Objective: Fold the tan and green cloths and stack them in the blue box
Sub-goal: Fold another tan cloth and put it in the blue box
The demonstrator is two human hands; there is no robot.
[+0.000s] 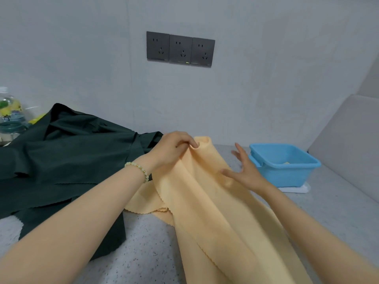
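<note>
Tan cloth [205,212] runs off the bottom of my view; left hand [172,149] pinches its far edge, right hand [246,171] splayed open against its side.

Ahead of you a pale grey plastered wall [266,89] carries a row of three dark grey square power sockets [180,49], set side by side and touching. Your work surface is a speckled grey-white stone countertop [147,242]. At your far left stands a clear plastic water bottle [10,111] with a white cap and a yellow-green label. A smooth light grey slanted panel [348,144] rises at your right.
</note>
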